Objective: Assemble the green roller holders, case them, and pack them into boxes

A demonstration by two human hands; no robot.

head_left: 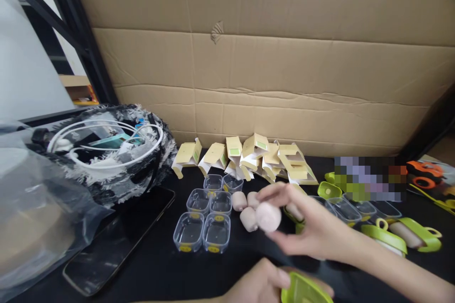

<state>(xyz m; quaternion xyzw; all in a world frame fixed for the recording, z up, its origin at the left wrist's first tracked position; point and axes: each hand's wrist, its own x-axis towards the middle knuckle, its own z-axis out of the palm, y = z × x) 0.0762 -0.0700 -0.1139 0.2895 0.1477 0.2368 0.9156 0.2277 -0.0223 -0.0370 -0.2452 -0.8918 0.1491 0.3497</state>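
My right hand [309, 227] pinches a pale pink, rounded clay-like lump [268, 218] between thumb and fingers. Just left of it, several similar pink lumps [248, 219] sit together on the black table. Near the bottom edge, my left hand [258, 281] grips a lime-green plastic lid [304, 289], its hollow side partly showing and its lower part cut off by the frame. Left of the lumps stand several small clear plastic boxes [189, 232] with yellow labels. Behind my right hand, another green piece is mostly covered.
Opened yellow cartons [256, 151] lie along the cardboard wall [266, 66]. More clear boxes [343, 210] and green lids [384, 236] are at right, beside an orange toy [423, 175]. At left are a black phone [121, 241], a furry basket [138, 184] with cables, and a plastic bag [35, 227].
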